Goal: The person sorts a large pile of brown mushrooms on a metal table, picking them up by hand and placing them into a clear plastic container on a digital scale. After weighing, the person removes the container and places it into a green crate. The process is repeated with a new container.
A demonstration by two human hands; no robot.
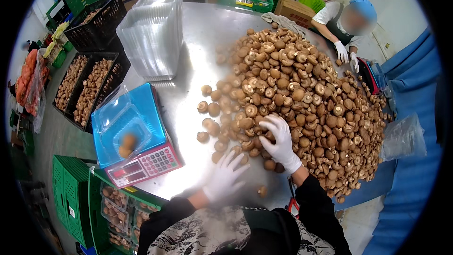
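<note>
A large heap of brown mushrooms [300, 88] lies on the metal table [198, 35]. My right hand [279, 141], in a white glove, is at the heap's near left edge, fingers curled around or against mushrooms; whether it grips one I cannot tell. Gloved in white too, my left hand [226, 177] has its fingers spread over the table by the nearest mushrooms and holds nothing visible. On the left, a digital scale [145, 166] with a blue pan carries an open clear plastic clamshell container [129, 124] with a few mushrooms in it. Red-handled pliers or snips [293, 205] lie near my right forearm.
Stacked clear plastic containers [152, 35] stand at the back left. Black crates [88, 88] of mushrooms are beyond the table's left side. A green crate [93, 205] with filled packs sits at the near left. Across the heap, a co-worker's gloved hands [342, 53] are beside another scale [370, 74].
</note>
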